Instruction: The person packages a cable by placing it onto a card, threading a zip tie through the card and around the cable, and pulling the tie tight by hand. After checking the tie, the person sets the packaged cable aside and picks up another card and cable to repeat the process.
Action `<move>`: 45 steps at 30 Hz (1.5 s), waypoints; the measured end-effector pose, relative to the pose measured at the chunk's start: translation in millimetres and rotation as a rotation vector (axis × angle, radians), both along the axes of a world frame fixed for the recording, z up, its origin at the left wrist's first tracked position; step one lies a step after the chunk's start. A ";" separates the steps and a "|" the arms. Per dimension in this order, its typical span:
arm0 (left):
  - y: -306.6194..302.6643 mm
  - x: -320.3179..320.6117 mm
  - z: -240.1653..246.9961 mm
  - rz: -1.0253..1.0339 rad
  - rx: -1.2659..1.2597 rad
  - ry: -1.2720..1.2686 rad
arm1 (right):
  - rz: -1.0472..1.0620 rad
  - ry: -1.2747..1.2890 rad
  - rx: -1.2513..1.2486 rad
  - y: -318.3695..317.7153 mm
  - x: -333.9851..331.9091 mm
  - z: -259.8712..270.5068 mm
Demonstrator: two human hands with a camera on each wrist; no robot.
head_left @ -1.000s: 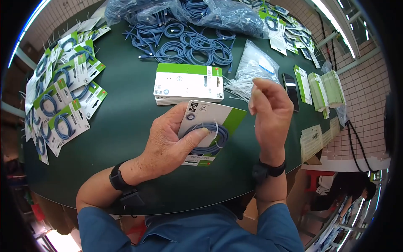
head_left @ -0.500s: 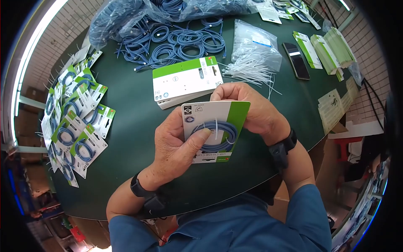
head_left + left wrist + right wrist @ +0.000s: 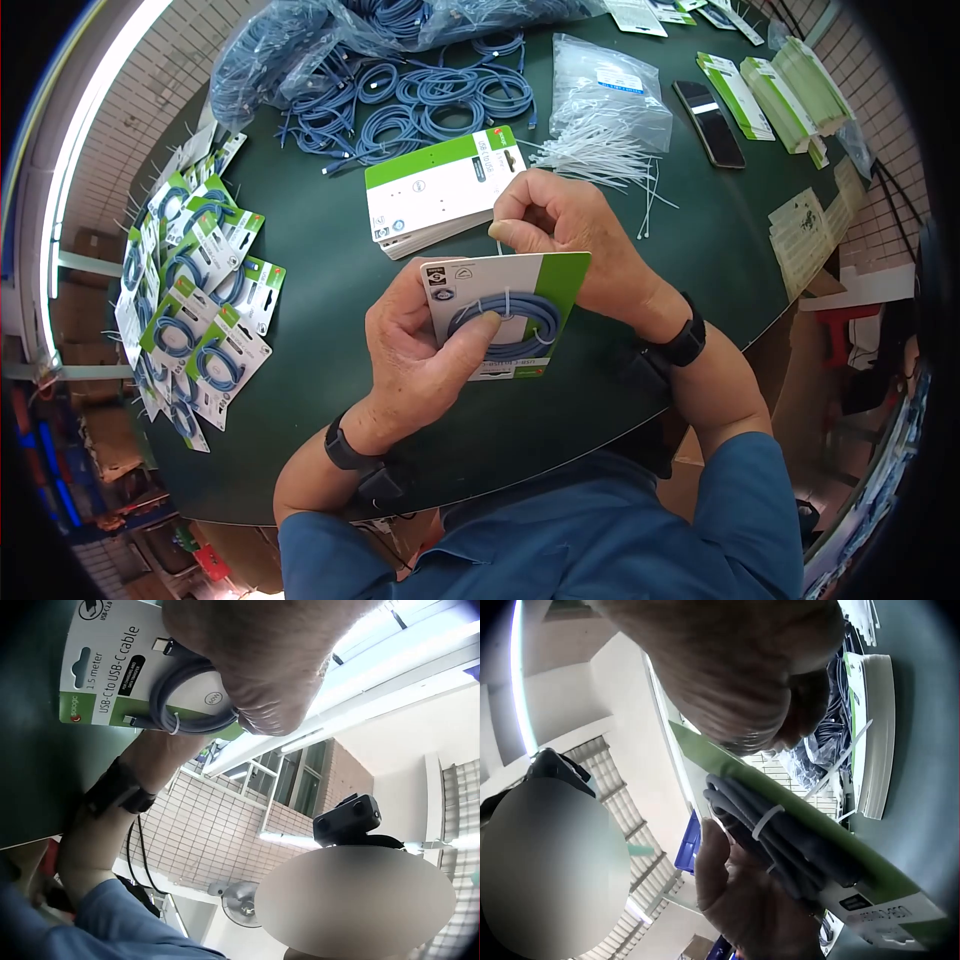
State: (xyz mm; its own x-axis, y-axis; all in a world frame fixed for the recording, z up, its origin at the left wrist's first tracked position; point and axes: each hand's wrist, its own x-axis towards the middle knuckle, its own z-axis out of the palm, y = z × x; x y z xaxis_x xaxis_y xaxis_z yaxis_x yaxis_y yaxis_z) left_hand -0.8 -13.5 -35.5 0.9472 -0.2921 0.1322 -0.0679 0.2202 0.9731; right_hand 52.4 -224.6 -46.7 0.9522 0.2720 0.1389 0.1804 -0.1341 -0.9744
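My left hand [image 3: 410,345] holds a white and green packaging card [image 3: 566,275] upright, its thumb pressing a coiled blue USB-C cable [image 3: 540,318] against the front. One white cable tie [image 3: 508,301] crosses the coil, and another loop binds its side. Just above the card's top edge, my right hand [image 3: 580,235] pinches a white tie end [image 3: 499,248] between thumb and forefinger. In the right wrist view, a white tie [image 3: 841,765] sticks out behind the card [image 3: 810,799]. The left wrist view shows the card's printed face [image 3: 105,671] with the cable's plugs.
Beyond the hands lies a stack of blank cards [image 3: 430,190]. Loose cable ties [image 3: 600,155] spill from a clear bag [image 3: 610,90]. A phone [image 3: 709,125] and more card stacks [image 3: 790,110] lie right. Coiled cables [image 3: 430,105] fill the back; finished-looking carded cables [image 3: 200,290] pile left.
My right hand has come left from beside the card, passed behind it, and risen to its top edge with a tie end. The left hand keeps its hold, and the head view has shifted.
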 end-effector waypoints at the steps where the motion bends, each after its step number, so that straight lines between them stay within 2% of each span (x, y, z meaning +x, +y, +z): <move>1: 0.8 0.0 -0.2 0.001 0.001 0.000 | -0.016 -0.090 -0.036 2.1 -0.3 -2.1; 3: 3.3 0.1 -1.8 0.018 0.069 -0.037 | -0.047 -0.268 -0.110 6.2 -0.7 -6.4; 4: 4.5 -0.1 -3.0 0.027 0.102 -0.054 | -0.045 -0.265 -0.110 8.2 -0.6 -8.4; 7: 8.1 1.1 -9.1 0.055 0.120 -0.110 | -0.121 -0.553 -0.192 13.2 0.0 -13.9; 11: 8.3 6.4 -8.4 0.086 0.152 -0.105 | -0.238 -0.696 -0.195 15.8 1.4 -13.2; 12: 7.5 9.2 -7.4 0.097 0.159 -0.091 | -0.226 -0.705 -0.203 14.7 2.8 -13.0; 15: 4.9 22.1 -5.2 0.124 0.073 0.012 | -0.433 -0.496 0.063 7.9 6.2 -12.4; 16: 4.6 26.0 -4.9 0.133 0.033 0.067 | -0.405 -0.511 0.048 5.7 5.9 -7.5; 19: 9.1 34.5 -10.5 0.180 0.011 0.053 | -0.367 -0.871 -0.168 0.4 -2.3 9.3; 20: 10.2 36.3 -12.1 0.188 0.017 0.054 | -0.339 -0.882 -0.177 4.5 -6.5 14.6; 22: 10.5 38.3 -12.9 0.181 -0.013 0.042 | -0.187 -1.015 -0.435 18.9 -14.2 21.7; 25: 12.0 37.7 -14.4 0.139 -0.044 0.037 | -0.199 -1.028 -0.527 27.6 -16.3 14.9; 28: 16.1 38.7 -15.0 0.093 0.134 -0.029 | -0.193 -1.045 -0.579 25.9 -15.1 8.8; 29: 15.9 37.8 -15.3 0.102 0.125 -0.019 | -0.196 -1.058 -0.582 25.0 -14.5 7.2; 38: 12.6 33.2 -14.3 0.114 0.094 -0.101 | -0.186 -1.119 -0.562 25.8 -12.8 4.3; 45: 12.4 42.1 -7.9 0.112 0.178 -0.072 | -0.196 -1.005 -0.491 19.7 -5.0 -0.8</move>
